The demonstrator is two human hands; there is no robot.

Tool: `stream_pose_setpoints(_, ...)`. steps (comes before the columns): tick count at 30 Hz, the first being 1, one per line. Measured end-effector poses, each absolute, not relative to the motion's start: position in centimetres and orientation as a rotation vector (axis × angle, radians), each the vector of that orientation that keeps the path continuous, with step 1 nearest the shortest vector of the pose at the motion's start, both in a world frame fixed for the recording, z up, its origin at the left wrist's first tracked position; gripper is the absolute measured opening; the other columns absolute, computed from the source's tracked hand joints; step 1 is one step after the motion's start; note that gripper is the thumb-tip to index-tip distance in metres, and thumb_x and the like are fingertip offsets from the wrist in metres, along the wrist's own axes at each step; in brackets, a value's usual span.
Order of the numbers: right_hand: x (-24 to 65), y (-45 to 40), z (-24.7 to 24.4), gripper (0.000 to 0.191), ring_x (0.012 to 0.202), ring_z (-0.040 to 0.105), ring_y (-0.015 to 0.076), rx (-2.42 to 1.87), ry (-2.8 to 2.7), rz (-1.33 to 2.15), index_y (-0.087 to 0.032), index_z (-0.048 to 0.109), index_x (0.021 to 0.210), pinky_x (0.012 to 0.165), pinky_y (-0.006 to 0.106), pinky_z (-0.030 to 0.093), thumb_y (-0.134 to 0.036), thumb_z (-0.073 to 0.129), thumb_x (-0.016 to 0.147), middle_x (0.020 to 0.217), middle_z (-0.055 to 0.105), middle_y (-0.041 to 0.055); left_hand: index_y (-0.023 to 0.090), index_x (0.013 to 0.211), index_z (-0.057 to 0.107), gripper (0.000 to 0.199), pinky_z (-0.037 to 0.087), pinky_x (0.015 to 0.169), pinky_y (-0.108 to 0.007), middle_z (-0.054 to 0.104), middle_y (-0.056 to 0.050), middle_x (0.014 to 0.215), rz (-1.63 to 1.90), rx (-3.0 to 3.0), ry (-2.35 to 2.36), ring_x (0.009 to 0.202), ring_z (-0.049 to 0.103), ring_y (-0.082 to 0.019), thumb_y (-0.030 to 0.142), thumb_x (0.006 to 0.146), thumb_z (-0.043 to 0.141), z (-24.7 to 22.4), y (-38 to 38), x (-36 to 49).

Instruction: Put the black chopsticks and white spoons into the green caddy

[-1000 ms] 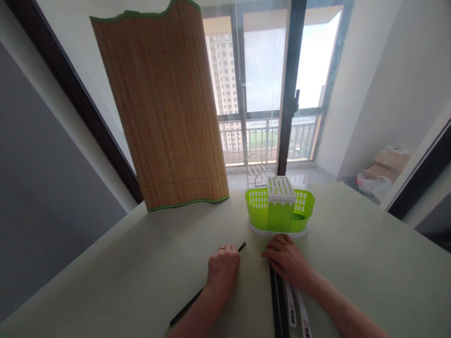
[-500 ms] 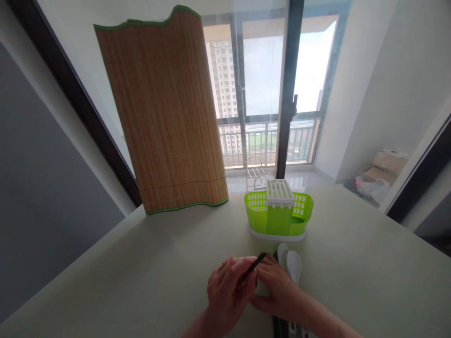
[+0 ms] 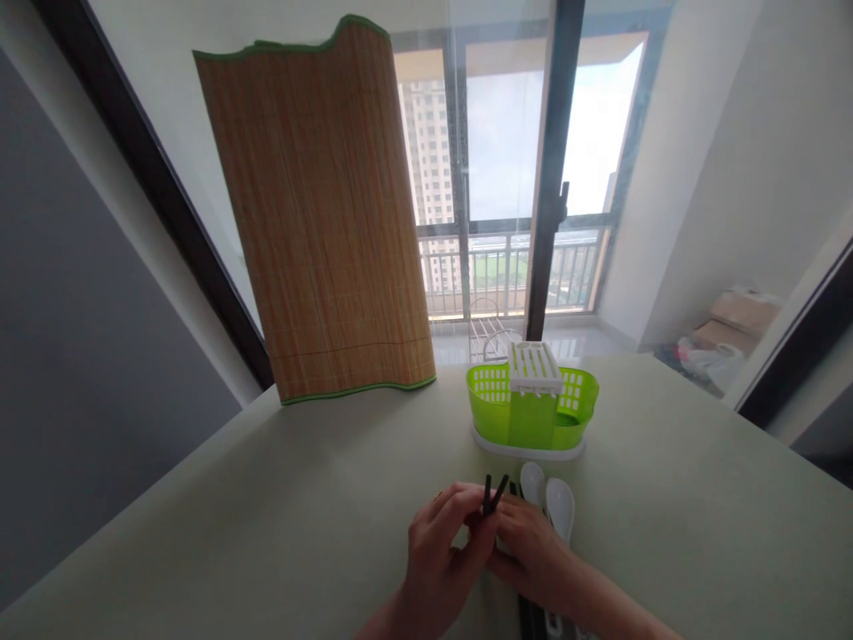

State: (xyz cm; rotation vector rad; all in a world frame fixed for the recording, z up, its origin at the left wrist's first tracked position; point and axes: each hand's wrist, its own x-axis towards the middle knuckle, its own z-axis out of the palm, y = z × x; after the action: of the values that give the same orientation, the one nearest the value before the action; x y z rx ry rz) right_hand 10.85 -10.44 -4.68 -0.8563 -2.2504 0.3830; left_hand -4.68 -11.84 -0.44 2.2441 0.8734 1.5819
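Observation:
My left hand is closed around two dark chopsticks, whose upper ends stick out above its fingertips, slightly crossed in a V. My right hand presses against it from the right, fingers and thumb curled towards the chopsticks; what lies between its fingertips is hidden behind the left hand. Beneath the right wrist, more dark chopsticks lie on the table. Beside them rest two white spoons, one spoon nearer and another spoon behind, with their handles running under my right forearm.
Beyond my hands, a green cutlery basket with a white slotted top stands on the pale table. A bamboo mat with green edging stands upright at the back left, before the glass. Cardboard boxes sit behind the glass.
Both hands have shifted slightly right. The chopsticks in my left hand have turned more upright, and two ends now show apart where one slanted dark shape was seen.

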Motion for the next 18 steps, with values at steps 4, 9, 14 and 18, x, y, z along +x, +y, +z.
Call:
stream_pose_setpoints(4,11.1,-10.3,-4.6,0.016,0.081,0.058,0.0187,-0.863,-2.274,0.37,-0.02,0.059,0.089,0.077,0.029,0.045,-0.032,0.049,0.09,0.083,0.063,0.0054,0.023,0.101,0.059,0.024,0.051,0.069,-0.016,0.064,0.002,0.085,1.569,2.179,0.893,0.075,0.063,-0.008,0.009,0.082,0.058,-0.6,-11.6,-4.7)
stream_pose_setpoints(9,11.3,-9.9,-5.2,0.015,0.077,0.058,0.0177,-0.912,-2.263,0.382,-0.02,0.058,0.083,0.07,0.027,0.043,-0.032,0.051,0.088,0.078,0.063,0.004,0.024,0.099,0.06,0.021,0.051,0.066,-0.015,0.065,0.002,0.087,1.544,2.099,0.927,0.073,0.063,-0.008,0.011,0.083,0.059,-0.9,-11.4,-4.8)
stream_pose_setpoints(14,11.4,-9.7,-5.8,0.015,0.068,0.055,0.0152,-0.951,-2.212,0.453,-0.02,0.056,0.076,0.064,0.025,0.04,-0.032,0.056,0.086,0.073,0.061,0.0015,0.023,0.098,0.062,0.018,0.051,0.064,-0.015,0.064,0.001,0.086,1.473,2.074,0.947,0.07,0.062,-0.008,0.014,0.083,0.059,-1.2,-11.0,-4.7)
stream_pose_setpoints(18,11.6,-9.6,-6.0,0.008,0.067,0.054,0.0134,-0.953,-2.176,0.511,-0.02,0.056,0.082,0.063,0.023,0.038,-0.028,0.057,0.085,0.074,0.06,-0.0005,0.022,0.098,0.065,0.016,0.052,0.064,-0.016,0.064,-0.001,0.087,1.389,2.066,0.972,0.071,0.062,-0.009,0.017,0.084,0.059,-1.2,-10.5,-4.5)
